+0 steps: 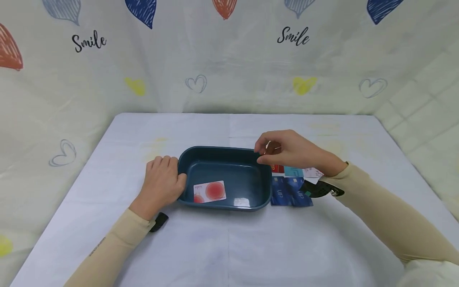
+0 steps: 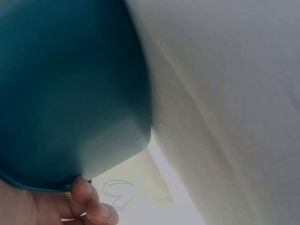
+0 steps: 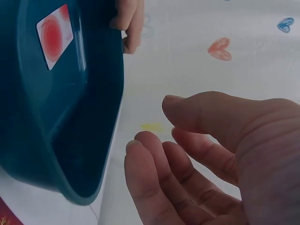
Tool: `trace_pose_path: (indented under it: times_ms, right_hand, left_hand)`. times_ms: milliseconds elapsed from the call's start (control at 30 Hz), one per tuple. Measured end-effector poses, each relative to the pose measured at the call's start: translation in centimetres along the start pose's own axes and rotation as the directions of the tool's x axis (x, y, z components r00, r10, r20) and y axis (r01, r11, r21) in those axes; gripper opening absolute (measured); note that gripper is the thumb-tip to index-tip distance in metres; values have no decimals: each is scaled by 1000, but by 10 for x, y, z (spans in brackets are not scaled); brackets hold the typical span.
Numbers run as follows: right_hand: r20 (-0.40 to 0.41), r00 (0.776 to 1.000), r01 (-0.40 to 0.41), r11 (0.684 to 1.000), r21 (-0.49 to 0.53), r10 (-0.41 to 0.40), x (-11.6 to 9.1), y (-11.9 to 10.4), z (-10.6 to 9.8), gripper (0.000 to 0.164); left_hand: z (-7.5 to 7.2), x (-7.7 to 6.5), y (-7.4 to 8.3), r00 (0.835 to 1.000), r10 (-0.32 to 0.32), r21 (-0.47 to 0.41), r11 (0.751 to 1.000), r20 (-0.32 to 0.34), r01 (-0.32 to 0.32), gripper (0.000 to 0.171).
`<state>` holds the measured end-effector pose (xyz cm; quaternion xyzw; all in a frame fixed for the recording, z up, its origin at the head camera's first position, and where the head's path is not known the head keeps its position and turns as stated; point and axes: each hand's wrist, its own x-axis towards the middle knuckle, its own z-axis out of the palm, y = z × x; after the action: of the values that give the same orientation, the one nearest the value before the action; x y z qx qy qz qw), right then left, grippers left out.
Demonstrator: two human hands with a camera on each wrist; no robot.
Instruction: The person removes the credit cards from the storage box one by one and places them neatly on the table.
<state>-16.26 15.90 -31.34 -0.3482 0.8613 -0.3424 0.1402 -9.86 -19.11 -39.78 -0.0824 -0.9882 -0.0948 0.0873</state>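
A dark teal plastic basin (image 1: pixel 229 207) stands on the white-covered table. Inside it, toward the lower left, lies a white card with red circles (image 1: pixel 214 190). My left hand (image 1: pixel 159 185) grips the basin's left rim, with the fingers outside and the thumb on the inner side. Over the basin's upper right corner hovers my right hand (image 1: pixel 290 149). Its fingers are loosely bent, and the right wrist view shows nothing between thumb and fingers.
Beside the basin's right wall lie two blue cards (image 1: pixel 281 192), a red card (image 1: pixel 277 169), a teal card (image 1: pixel 293 172) and a whitish patterned card (image 1: pixel 312 173), partly under my right wrist. A printed cloth (image 1: pixel 236 56) hangs behind the table.
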Motion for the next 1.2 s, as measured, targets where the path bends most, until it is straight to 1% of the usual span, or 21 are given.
trace_pose_path:
  times_ms: [267, 533, 700, 967, 1200]
  right_hand:
    - [19, 999, 44, 999, -5, -44, 17, -8, 6, 21]
    - [66, 993, 95, 995, 9, -95, 34, -12, 14, 26]
    - [66, 990, 126, 992, -3, -126, 47, -17, 21, 34]
    - [81, 987, 137, 991, -6, -136, 62, -23, 31, 34]
    - [111, 985, 132, 991, 18, -133, 75, -23, 38, 38]
  left_hand:
    - [1, 1, -1, 1000, 2, 0, 1000, 0, -2, 21]
    - [3, 2, -3, 1000, 9, 1, 1000, -2, -9, 21]
    - [3, 2, -4, 1000, 6, 6, 1000, 0, -6, 23]
    - [1, 1, -4, 1000, 16, -6, 1000, -26, -17, 19]
    - [1, 2, -4, 1000, 14, -15, 1000, -20, -14, 18]
